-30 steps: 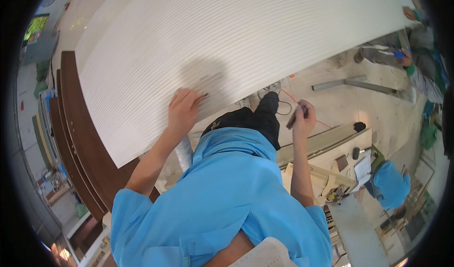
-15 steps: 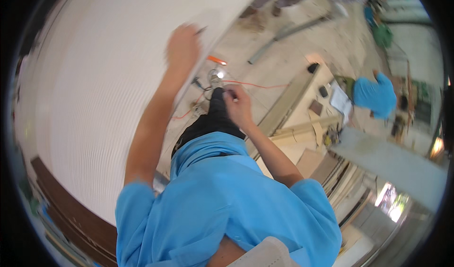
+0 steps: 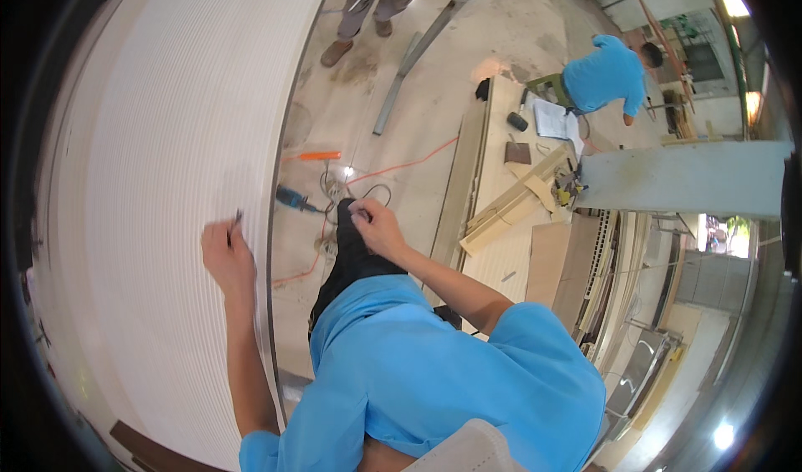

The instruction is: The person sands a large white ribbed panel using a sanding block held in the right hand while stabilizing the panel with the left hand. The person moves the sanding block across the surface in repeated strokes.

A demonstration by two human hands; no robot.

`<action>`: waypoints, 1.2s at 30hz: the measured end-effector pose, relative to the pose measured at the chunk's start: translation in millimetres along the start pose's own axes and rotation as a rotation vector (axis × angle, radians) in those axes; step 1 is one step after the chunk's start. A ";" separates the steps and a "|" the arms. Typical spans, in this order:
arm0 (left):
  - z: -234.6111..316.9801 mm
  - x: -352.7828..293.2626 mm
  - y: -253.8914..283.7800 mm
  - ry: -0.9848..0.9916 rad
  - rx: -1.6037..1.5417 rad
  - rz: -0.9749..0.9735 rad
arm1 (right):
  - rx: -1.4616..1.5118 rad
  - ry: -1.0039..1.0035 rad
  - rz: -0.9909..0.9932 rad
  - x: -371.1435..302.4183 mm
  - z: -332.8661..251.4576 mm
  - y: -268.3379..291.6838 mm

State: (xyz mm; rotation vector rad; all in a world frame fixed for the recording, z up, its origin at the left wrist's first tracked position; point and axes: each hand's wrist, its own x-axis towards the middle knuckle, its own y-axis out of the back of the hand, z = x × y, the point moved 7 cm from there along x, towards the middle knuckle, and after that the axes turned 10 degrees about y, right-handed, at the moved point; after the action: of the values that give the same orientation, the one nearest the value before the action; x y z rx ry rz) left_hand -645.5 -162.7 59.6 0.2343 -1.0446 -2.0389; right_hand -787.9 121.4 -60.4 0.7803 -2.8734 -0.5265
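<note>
My left hand is over the large white ribbed panel, close to its right edge. Its fingers are closed on a small dark, thin object whose tip sticks up past the thumb; the kind is too small to tell. My right hand is held in front of my dark trousers, to the right of the panel edge. Thumb and fingers are pinched together there, and what they hold, if anything, I cannot make out.
On the floor beside the panel lie a blue power tool, an orange bar and an orange cable. A long grey metal profile lies farther off. To my right stands a cluttered workbench. Two other people are nearby.
My left hand has moved back toward me and farther in over the panel, still with the small dark object. My right hand stays pinched near my trousers. The view has turned.
</note>
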 end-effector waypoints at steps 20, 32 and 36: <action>-64.8 -236.0 165.1 0.175 0.134 0.174 | 0.057 -0.161 -0.226 -25.6 53.2 -20.1; -38.4 -150.0 93.5 0.079 0.105 0.137 | 0.282 -0.101 -0.338 25.8 11.6 -65.8; -37.5 -112.3 75.2 0.122 -0.045 0.129 | 0.251 -0.074 -0.431 26.7 -14.3 -84.7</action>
State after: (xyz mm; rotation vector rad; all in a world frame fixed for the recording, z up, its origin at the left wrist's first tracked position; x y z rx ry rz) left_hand -510.4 -126.8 70.7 0.2579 -0.9149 -1.9051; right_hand -768.3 35.1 -77.0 1.4656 -2.8740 -0.2354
